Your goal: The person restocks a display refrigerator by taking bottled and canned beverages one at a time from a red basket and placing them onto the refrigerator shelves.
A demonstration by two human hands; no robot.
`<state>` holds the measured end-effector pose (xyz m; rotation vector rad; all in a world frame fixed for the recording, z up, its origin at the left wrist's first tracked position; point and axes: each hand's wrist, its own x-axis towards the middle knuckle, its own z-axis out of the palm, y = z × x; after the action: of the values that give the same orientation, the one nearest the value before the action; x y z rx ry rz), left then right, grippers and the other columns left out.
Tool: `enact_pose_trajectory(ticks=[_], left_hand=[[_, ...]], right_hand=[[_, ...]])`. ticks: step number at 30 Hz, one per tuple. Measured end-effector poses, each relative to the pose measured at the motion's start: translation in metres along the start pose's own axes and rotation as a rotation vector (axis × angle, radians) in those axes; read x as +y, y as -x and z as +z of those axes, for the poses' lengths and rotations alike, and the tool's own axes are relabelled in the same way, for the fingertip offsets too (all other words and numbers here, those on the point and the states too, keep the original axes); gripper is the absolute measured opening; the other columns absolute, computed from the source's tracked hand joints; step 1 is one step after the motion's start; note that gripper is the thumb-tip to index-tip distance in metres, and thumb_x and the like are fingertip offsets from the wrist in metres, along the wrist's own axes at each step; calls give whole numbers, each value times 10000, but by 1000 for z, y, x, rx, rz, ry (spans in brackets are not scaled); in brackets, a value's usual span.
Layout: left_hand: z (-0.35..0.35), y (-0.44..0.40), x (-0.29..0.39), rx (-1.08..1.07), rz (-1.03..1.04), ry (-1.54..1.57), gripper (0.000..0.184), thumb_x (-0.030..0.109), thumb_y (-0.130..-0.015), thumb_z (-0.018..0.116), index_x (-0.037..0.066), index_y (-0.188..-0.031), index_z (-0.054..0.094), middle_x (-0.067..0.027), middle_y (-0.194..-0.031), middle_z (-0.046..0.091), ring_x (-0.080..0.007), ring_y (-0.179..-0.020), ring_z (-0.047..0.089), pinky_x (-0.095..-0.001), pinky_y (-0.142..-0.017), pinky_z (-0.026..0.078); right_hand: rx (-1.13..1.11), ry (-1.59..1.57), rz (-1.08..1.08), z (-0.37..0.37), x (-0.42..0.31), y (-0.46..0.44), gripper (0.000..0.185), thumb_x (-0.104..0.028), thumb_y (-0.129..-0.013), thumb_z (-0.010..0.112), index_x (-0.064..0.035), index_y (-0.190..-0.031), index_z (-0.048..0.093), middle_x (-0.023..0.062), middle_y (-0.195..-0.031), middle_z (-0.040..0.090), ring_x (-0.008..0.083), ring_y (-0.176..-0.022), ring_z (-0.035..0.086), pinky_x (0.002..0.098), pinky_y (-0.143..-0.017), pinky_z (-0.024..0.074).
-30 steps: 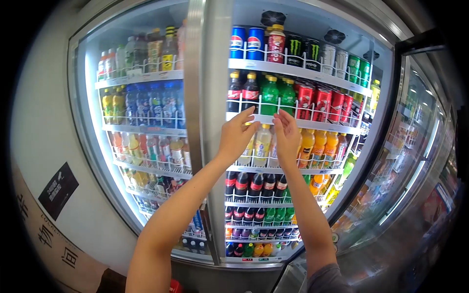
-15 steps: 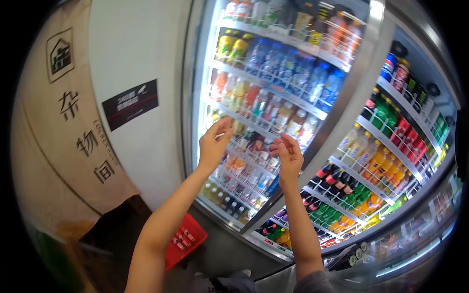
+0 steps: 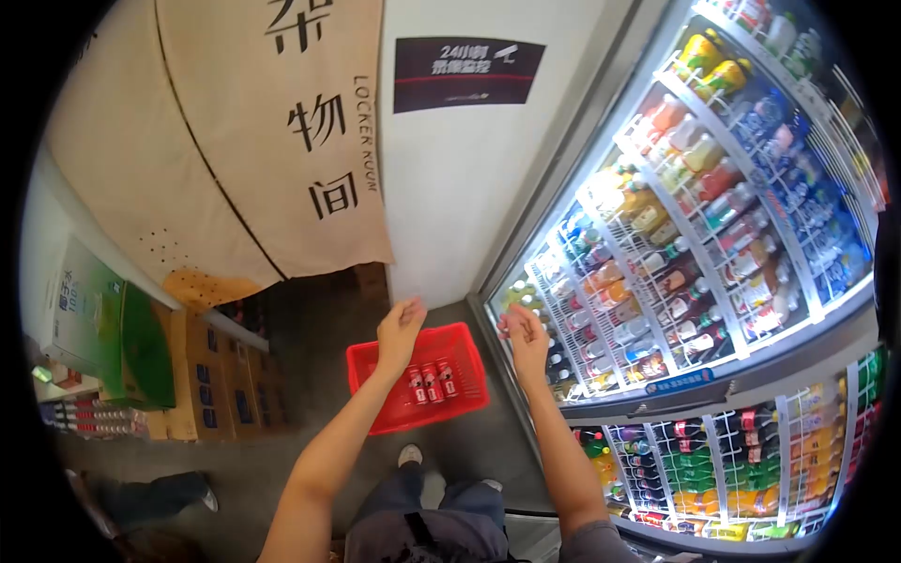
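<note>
My left hand (image 3: 401, 333) is raised over the near left side of a red plastic basket (image 3: 469, 361) on the floor, holding nothing, its fingers loosely bent. Several red cans (image 3: 431, 383) lie in that basket. To the right of the basket, my right hand (image 3: 526, 345) hangs in the air with bent, parted fingers and no object in it. Behind it stands a lit drinks fridge (image 3: 511, 272), whose shelves (image 3: 741, 253) carry rows of bottles. Neither hand appears to touch the basket or the fridge.
A beige curtain (image 3: 225, 122) hangs at the left beside a white wall with a black sign (image 3: 469, 73). Cardboard boxes (image 3: 221, 375) and a green-and-white carton (image 3: 94, 319) are stacked at the left. Another person's leg (image 3: 155, 497) shows at the lower left.
My view has swung left and down, bringing the basket and boxes into fuller view. Both hands, in front of the fridge before, now appear above and beside the basket, still without an object.
</note>
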<state>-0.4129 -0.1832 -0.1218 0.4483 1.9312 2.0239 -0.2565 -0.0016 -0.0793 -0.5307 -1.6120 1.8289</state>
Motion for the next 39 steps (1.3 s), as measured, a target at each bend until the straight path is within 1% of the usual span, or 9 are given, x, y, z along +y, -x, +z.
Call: enact_pose_trajectory(ticks=[8,14,20,25,28,30,34,36,39], left_hand=[[-61,81,-213,113,-361,-37,326,196,-925,658,17,-1196,625,-113,-1020,699,-151,-930,658,-290,-833,516],[-67,125,-315,127,-566,-35,353,208,-909,676,28,-1207,619,-104,-992,693,-149,-891,652,-287,-792,518],[-63,120,-391,39,-685,-68,384,146,-943,626,7,-1292,545,-103,-1096,656,-130,-965,620,-255,-811,508],[-53,112,-465,90,-795,-68,455,163,-937,628,21,-1354,517,-160,-1244,617,-207,-1115,588,-300,-920,469],[-51,113,-497,101,-854,-66,489,164,-931,629,17,-1378,493,-195,-1285,598,-252,-1193,570,-342,-993,452],[-44,108,-504,76,-878,-62,518,164,-934,625,20,-1405,464,-201,-1317,577,-257,-1219,554,-348,-1008,440],[-44,104,-506,55,-931,-89,560,160,-943,616,6,-1436,397,-188,-1349,552,-237,-1241,531,-334,-1029,418],[-43,103,-504,26,-913,145,472,144,-949,607,-4,-1372,457,-162,-1280,595,-214,-1171,571,-316,-975,451],[-47,100,-507,-46,-936,88,392,139,-950,609,-2,-1301,504,-127,-1192,631,-185,-1081,607,-303,-888,494]], right_hand=[[-71,83,265,18,201,50,273,-104,-975,589,5,-1225,580,87,-1024,685,123,-920,661,243,-795,532],[-73,291,462,5,337,94,276,-150,-965,596,-13,-1203,622,107,-1013,710,163,-961,679,295,-825,539],[-156,634,470,9,406,96,332,-145,-923,607,34,-1202,617,173,-1046,704,220,-992,676,333,-856,528],[-345,766,558,10,473,98,343,-133,-915,579,17,-1222,614,213,-1101,685,317,-1058,659,375,-916,509],[-402,837,588,11,485,95,329,-115,-919,538,6,-1214,622,242,-1131,660,370,-1100,627,415,-944,495],[-372,869,479,8,501,103,331,-65,-894,520,1,-1203,618,262,-1061,660,403,-1027,639,465,-878,511],[-341,893,535,15,517,104,292,-87,-879,544,13,-1138,634,263,-991,667,431,-973,638,492,-827,512],[-336,896,561,16,525,105,231,-103,-861,588,28,-1044,639,259,-927,669,433,-911,645,495,-794,515],[-338,929,567,19,542,112,216,-122,-809,680,16,-971,650,252,-858,663,420,-891,639,482,-784,515]])
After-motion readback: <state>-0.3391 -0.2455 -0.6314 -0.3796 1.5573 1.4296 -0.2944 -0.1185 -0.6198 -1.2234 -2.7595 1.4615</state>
